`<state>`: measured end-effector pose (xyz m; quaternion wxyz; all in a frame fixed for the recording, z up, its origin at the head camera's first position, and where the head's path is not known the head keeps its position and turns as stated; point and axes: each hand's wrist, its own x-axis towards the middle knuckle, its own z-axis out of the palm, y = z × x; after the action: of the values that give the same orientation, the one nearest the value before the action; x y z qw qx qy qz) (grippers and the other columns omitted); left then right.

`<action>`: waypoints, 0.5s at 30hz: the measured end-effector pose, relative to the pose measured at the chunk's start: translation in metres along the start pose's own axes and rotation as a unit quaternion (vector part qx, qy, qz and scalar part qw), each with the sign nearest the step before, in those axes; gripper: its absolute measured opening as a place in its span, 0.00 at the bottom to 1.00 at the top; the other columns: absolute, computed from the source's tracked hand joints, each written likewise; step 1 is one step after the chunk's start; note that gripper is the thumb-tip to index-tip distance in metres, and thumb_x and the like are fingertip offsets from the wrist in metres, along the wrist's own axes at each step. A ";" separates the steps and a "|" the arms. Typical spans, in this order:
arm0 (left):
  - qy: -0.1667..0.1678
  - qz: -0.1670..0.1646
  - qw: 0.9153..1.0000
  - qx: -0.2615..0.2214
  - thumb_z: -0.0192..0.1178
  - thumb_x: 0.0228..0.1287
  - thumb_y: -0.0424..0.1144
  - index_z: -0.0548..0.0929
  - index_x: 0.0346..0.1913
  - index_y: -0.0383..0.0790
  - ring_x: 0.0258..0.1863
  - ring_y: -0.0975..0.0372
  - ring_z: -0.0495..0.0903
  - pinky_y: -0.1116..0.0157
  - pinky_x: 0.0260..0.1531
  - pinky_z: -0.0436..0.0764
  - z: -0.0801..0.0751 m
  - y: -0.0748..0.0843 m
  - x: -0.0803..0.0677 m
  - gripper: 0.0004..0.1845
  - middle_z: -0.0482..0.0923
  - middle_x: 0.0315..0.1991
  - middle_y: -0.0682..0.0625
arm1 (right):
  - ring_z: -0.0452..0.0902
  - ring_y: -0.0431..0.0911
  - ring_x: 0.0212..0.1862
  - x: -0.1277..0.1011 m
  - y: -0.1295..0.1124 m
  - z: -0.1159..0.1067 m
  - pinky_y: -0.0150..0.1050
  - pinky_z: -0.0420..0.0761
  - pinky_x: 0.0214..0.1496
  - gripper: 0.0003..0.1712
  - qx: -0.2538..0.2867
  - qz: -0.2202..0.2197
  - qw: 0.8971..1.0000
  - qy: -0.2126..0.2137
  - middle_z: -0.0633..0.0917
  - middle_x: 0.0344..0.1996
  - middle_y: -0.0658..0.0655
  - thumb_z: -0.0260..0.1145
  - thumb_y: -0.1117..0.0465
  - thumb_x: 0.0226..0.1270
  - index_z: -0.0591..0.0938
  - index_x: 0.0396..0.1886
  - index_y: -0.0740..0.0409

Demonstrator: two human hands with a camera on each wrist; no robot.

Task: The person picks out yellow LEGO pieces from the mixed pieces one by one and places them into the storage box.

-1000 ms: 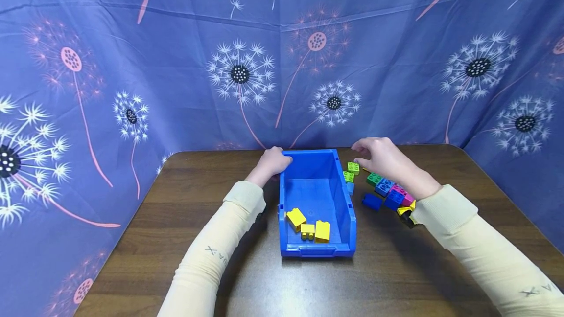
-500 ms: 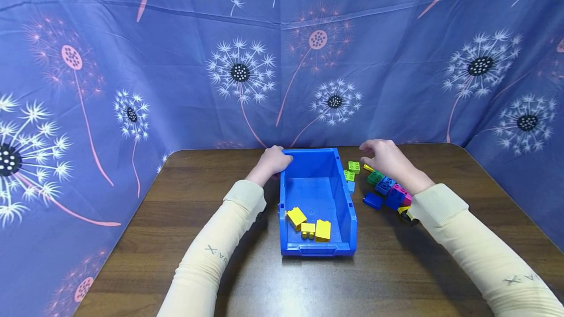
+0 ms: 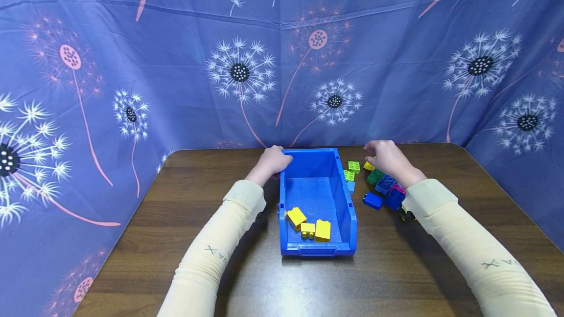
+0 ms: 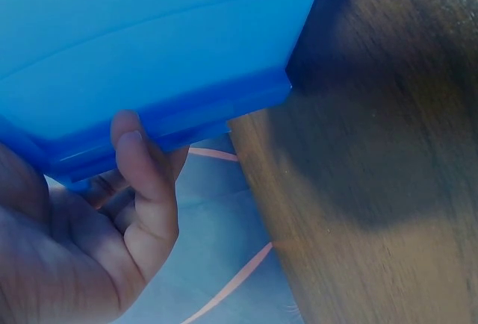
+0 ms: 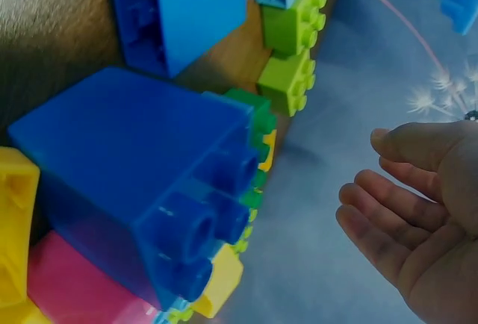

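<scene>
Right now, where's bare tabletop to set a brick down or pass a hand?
Bare wood: the dark wooden tabletop left of the blue plastic bin, the near strip before the bin's front wall, and the far-right corner beyond the right hand. Crowded: right of the bin, where the loose coloured bricks cluster under that hand. The left hand grips the bin's far-left corner.

Faint grey lettering reading roughly "AUA X" stands on the left sleeve (image 3: 217, 254) and on the right sleeve (image 3: 498, 262).
</scene>
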<state>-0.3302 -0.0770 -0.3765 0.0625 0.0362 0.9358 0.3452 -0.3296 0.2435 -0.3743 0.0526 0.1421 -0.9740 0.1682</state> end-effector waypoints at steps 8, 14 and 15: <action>-0.001 -0.002 1.000 0.000 0.52 0.67 0.47 0.73 0.54 0.34 0.24 0.52 0.83 0.60 0.26 0.85 0.000 0.000 0.000 0.21 0.76 0.31 0.42 | 0.78 0.61 0.46 0.007 0.013 0.013 0.55 0.79 0.47 0.19 -0.016 0.012 1.000 -0.021 0.81 0.45 0.70 0.64 0.65 0.61 0.78 0.50 0.70; 0.000 -0.002 1.000 0.000 0.52 0.67 0.47 0.74 0.47 0.35 0.25 0.51 0.83 0.60 0.25 0.85 0.000 0.000 0.001 0.17 0.76 0.31 0.42 | 0.77 0.64 0.48 0.011 0.019 0.021 0.57 0.78 0.49 0.20 -0.031 0.020 0.999 -0.039 0.81 0.47 0.71 0.65 0.64 0.59 0.78 0.50 0.72; 0.001 -0.001 1.000 0.000 0.52 0.67 0.47 0.74 0.46 0.35 0.25 0.51 0.83 0.60 0.25 0.85 0.000 0.000 0.002 0.17 0.76 0.31 0.42 | 0.77 0.64 0.48 0.012 0.020 0.021 0.57 0.78 0.49 0.21 -0.034 0.023 0.998 -0.042 0.80 0.47 0.72 0.66 0.64 0.59 0.78 0.50 0.72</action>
<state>-0.3317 -0.0768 -0.3772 0.0622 0.0347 0.9358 0.3453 -0.3478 0.2512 -0.3989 0.0126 0.1245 -0.9836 0.1297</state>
